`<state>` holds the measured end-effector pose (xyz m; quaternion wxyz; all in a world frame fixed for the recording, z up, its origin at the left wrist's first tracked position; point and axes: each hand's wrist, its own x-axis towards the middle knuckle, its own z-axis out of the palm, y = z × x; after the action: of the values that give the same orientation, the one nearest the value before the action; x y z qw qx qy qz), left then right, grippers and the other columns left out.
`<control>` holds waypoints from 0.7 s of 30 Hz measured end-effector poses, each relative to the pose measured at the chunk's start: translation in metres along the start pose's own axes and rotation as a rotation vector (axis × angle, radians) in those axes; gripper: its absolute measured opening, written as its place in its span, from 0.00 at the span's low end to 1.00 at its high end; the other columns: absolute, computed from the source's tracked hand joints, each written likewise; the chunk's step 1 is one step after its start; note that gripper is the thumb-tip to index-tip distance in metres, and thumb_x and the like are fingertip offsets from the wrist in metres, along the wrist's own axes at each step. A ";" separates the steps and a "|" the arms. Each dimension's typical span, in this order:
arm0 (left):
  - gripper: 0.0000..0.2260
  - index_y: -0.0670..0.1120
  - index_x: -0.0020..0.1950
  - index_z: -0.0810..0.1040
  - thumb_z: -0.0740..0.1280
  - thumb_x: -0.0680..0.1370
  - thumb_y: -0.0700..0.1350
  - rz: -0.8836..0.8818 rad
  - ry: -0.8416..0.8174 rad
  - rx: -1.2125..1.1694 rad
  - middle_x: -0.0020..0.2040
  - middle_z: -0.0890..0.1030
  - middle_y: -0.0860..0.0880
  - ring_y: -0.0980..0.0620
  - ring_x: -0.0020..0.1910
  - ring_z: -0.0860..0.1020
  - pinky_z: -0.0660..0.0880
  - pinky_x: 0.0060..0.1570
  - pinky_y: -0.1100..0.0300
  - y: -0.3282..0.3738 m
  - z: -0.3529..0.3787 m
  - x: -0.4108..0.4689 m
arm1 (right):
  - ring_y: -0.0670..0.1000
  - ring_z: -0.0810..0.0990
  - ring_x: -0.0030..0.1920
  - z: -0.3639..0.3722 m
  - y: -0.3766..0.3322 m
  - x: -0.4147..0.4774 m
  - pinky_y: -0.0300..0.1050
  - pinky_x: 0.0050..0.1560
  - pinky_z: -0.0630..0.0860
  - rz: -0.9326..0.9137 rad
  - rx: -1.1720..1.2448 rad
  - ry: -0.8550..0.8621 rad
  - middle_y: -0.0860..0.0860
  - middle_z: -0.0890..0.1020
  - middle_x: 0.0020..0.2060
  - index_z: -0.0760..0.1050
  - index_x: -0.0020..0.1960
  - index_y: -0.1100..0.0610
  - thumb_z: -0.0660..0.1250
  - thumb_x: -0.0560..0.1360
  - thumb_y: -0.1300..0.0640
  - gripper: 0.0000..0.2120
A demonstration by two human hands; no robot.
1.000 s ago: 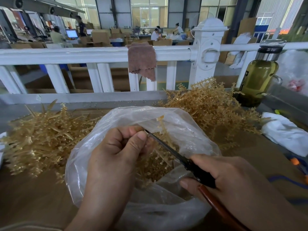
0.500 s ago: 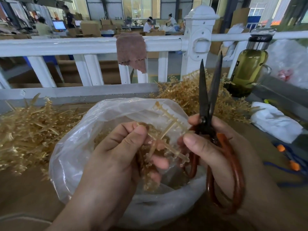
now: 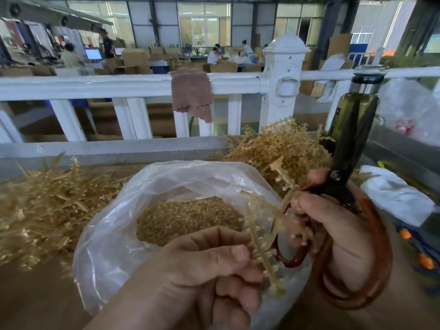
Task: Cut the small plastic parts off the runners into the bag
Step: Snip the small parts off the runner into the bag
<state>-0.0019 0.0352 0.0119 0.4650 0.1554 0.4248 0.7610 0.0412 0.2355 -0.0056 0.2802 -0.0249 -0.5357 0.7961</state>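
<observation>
A clear plastic bag (image 3: 114, 234) stands open before me with a bed of small tan cut parts (image 3: 188, 217) inside. My left hand (image 3: 209, 270) pinches a tan runner (image 3: 259, 246) over the bag's right rim. My right hand (image 3: 333, 225) grips the brown-handled scissors (image 3: 342, 179), blades pointing up and closed, and its thumb and fingers also pinch a second runner piece (image 3: 285, 184) that rises beside the blades.
Tangled tan runners lie in a pile at the left (image 3: 40, 210) and another at the back right (image 3: 281, 148). A bottle of yellow-green liquid (image 3: 357, 108) stands behind the scissors. White railing (image 3: 119, 84) with a brown cloth (image 3: 191, 94) borders the table. White cloth (image 3: 392, 194) at right.
The scissors swung from cutting at the runner over the bag to blades upright. The runner bunch has been pulled apart between both hands, and the cut parts in the bag now show.
</observation>
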 end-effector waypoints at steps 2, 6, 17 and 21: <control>0.23 0.36 0.47 0.85 0.87 0.55 0.38 0.005 -0.012 -0.024 0.35 0.82 0.36 0.43 0.27 0.83 0.79 0.23 0.56 0.000 -0.002 0.000 | 0.53 0.81 0.27 -0.001 0.000 0.000 0.44 0.26 0.77 0.009 -0.008 0.011 0.57 0.81 0.33 0.80 0.52 0.51 0.78 0.61 0.60 0.20; 0.25 0.32 0.51 0.83 0.85 0.60 0.43 -0.011 -0.055 0.011 0.33 0.82 0.39 0.46 0.28 0.82 0.79 0.26 0.59 -0.002 -0.003 -0.001 | 0.54 0.81 0.29 -0.001 0.001 -0.001 0.47 0.28 0.77 0.030 0.008 0.003 0.57 0.81 0.34 0.80 0.53 0.51 0.78 0.59 0.57 0.23; 0.05 0.37 0.38 0.79 0.72 0.65 0.32 0.236 0.297 0.032 0.33 0.79 0.32 0.42 0.19 0.78 0.73 0.15 0.59 -0.004 0.003 0.007 | 0.59 0.81 0.29 0.007 -0.010 -0.011 0.50 0.30 0.76 0.136 -0.244 -0.049 0.57 0.81 0.31 0.81 0.50 0.46 0.82 0.62 0.51 0.18; 0.04 0.42 0.36 0.76 0.69 0.63 0.39 0.459 0.485 -0.031 0.32 0.80 0.39 0.46 0.23 0.80 0.73 0.17 0.61 0.001 -0.001 0.011 | 0.61 0.80 0.27 0.013 -0.024 -0.015 0.47 0.26 0.76 0.148 -0.381 -0.106 0.61 0.81 0.31 0.80 0.48 0.44 0.74 0.59 0.44 0.17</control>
<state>-0.0085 0.0435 0.0100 0.1693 0.0542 0.4653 0.8671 0.0593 0.2240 0.0168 0.1828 -0.0749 -0.6873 0.6990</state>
